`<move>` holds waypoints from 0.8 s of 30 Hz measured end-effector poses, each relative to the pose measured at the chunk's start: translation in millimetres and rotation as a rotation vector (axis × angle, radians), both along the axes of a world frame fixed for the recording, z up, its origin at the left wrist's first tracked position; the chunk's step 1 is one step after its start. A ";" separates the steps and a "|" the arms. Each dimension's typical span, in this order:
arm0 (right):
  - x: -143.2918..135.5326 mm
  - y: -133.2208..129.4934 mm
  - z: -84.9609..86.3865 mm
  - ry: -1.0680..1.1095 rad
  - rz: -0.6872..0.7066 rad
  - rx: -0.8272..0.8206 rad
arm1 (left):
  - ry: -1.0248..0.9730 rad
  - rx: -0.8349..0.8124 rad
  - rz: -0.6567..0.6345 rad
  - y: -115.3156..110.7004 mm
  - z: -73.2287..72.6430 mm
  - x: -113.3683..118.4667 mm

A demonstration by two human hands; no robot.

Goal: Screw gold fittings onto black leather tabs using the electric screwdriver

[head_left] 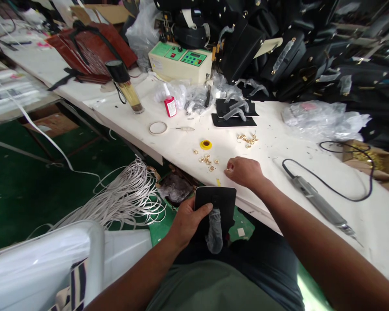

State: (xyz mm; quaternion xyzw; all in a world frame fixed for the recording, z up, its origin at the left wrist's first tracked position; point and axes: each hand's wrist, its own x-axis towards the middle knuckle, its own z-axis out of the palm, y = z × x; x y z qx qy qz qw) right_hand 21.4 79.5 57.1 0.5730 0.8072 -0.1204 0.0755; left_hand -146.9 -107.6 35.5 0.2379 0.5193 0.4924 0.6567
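Observation:
My left hand [189, 220] grips a black leather panel [225, 201] by its left edge, the thumb lying across the front. A plastic-wrapped strap [215, 231] hangs down from the panel's middle. At the table's near edge my right hand [244, 171] is closed, with its thumb and fingertips pinched together. A tiny bright spot shows at the fingertips, too small to name. Just left of it lie several small gold metal fittings [207, 160]. Another cluster of gold fittings [248, 139] is farther back, and a yellow ring-shaped roll [206, 144] sits between the two clusters.
A grey electric screwdriver [320, 203] with a black cord lies at the right. Farther back are a red glue bottle [170, 106], a tall drink bottle [126, 88], black panels [235, 121], a control box [181, 62] and piled black bags [288, 56]. White cord [126, 194] heaps on the floor.

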 end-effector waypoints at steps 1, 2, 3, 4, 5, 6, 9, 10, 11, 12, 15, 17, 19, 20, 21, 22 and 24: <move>-0.1 1.2 0.5 -0.005 0.008 -0.006 | 0.004 -0.001 0.002 0.1 0.5 0.1; -0.5 2.2 0.7 -0.006 0.014 -0.011 | 0.007 -0.002 0.004 0.2 1.0 0.2; -1.2 3.1 0.7 -0.005 0.018 -0.015 | 0.008 -0.002 0.007 0.2 1.4 0.3; -2.0 3.8 0.5 -0.002 0.019 -0.018 | 0.008 -0.001 0.008 0.1 1.9 0.4; -2.8 4.3 0.4 0.007 0.017 -0.021 | 0.005 0.000 0.008 -0.1 2.4 0.4; -3.3 4.6 0.4 0.022 0.011 -0.023 | 0.002 0.003 0.009 -0.4 2.9 0.3; -1.6 4.4 1.8 0.108 -0.032 -0.034 | -0.004 0.006 0.011 -2.0 4.5 -0.4; 0.5 4.0 2.5 0.151 -0.056 -0.041 | -0.003 0.005 0.012 -2.6 4.9 -0.7; 3.5 3.6 3.1 0.203 -0.081 -0.053 | -0.001 0.003 0.014 -3.1 5.1 -1.0; 7.4 3.0 3.4 0.257 -0.102 -0.069 | 0.000 0.001 0.016 -3.6 5.2 -1.2; 22.1 -0.4 2.2 0.477 -0.163 -0.144 | -0.019 -0.005 0.029 -3.4 3.7 -1.1; 32.2 -5.7 0.6 0.782 -0.277 -0.255 | -0.050 -0.009 0.039 -1.5 1.6 0.0; 39.9 -15.3 0.7 1.112 -0.414 -0.376 | -0.083 -0.015 0.044 1.6 -0.8 2.3; 42.4 -22.1 2.0 1.229 -0.459 -0.410 | -0.098 -0.021 0.048 3.4 -2.0 4.1; 43.8 -30.2 4.1 1.291 -0.475 -0.410 | -0.108 -0.027 0.052 5.2 -3.0 6.2; 44.2 -39.3 6.9 1.319 -0.469 -0.387 | -0.113 -0.030 0.056 6.9 -3.7 8.7; 42.4 -59.6 13.6 1.319 -0.426 -0.320 | -0.112 -0.022 0.059 9.7 -4.4 14.5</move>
